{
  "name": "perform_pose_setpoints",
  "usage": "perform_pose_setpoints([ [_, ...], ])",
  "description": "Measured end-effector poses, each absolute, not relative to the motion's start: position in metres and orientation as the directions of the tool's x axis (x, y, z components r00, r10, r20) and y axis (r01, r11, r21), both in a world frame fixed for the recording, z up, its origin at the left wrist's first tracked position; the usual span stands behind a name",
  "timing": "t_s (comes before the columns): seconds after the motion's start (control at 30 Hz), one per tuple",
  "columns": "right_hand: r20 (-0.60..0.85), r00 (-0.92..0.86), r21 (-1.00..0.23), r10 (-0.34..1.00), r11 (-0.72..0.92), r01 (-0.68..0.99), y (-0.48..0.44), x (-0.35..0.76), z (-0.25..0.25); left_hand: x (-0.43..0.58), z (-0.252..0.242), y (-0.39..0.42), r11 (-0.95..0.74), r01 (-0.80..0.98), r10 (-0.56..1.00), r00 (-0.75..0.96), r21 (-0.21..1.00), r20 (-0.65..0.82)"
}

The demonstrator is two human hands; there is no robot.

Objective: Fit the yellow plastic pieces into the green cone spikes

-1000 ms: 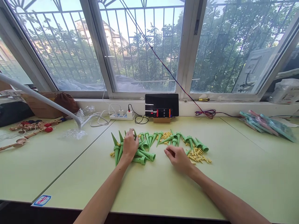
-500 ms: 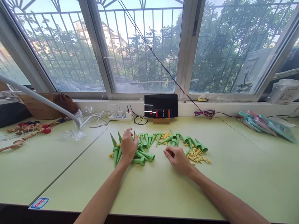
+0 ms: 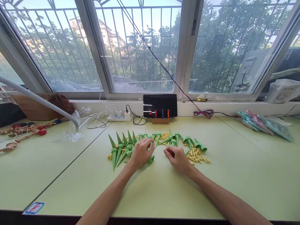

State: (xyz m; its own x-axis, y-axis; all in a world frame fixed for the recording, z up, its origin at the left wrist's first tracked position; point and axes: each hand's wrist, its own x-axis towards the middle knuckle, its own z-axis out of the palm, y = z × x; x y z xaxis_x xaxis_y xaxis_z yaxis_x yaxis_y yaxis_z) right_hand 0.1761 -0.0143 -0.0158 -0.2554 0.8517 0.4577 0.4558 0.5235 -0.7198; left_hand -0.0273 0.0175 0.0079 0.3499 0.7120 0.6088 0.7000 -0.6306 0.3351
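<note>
Several green plastic cone spikes [image 3: 120,149] lie in a spread on the pale green table [image 3: 234,168], with more cones [image 3: 195,143] to the right. Small yellow pieces [image 3: 198,158] are scattered among them. My left hand [image 3: 141,153] rests on the middle cones, its fingers curled round one green cone whose wide end shows under the palm. A little to the right, my right hand [image 3: 178,158] lies on the table beside the yellow pieces. Its fingers are curled into a pinch, and what they hold is hidden.
A phone [image 3: 161,113] leans against a dark tablet [image 3: 160,101] at the window sill, beside a power strip [image 3: 118,117] with cables. Wooden toys [image 3: 23,132] lie far left, by a white lamp arm [image 3: 39,100] and crumpled plastic [image 3: 70,136]. Packaged items [image 3: 263,123] lie far right.
My left hand has moved right from the left group of cones to the middle cones and curled round one. The right hand has barely shifted.
</note>
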Motion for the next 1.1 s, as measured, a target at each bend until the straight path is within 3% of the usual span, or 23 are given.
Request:
perform_pose_setpoints([
  [0.13, 0.474, -0.247, -0.704, 0.845, 0.532, 0.470, -0.013, 0.177, -0.016, -0.014, 0.003, 0.008, -0.681, 0.659, 0.722, 0.531, 0.320, 0.443],
  [0.27, 0.481, -0.233, -0.691, 0.845, 0.529, 0.493, -0.012, 0.178, -0.017, -0.013, 0.001, 0.008, -0.678, 0.664, 0.731, 0.569, 0.314, 0.376],
  [0.57, 0.491, -0.214, -0.659, 0.844, 0.521, 0.542, -0.009, 0.181, -0.016, -0.020, 0.004, 0.012, -0.655, 0.681, 0.755, 0.564, 0.328, 0.335],
  [0.9, 0.566, 0.009, -0.677, 0.825, 0.458, 0.575, 0.007, 0.197, -0.013, -0.021, 0.004, 0.014, -0.635, 0.699, 0.772, 0.563, 0.327, 0.296],
  [1.1, 0.522, 0.050, -0.678, 0.852, 0.378, 0.631, 0.019, 0.204, -0.022, -0.021, 0.007, 0.013, -0.646, 0.679, 0.763, 0.561, 0.349, 0.321],
])
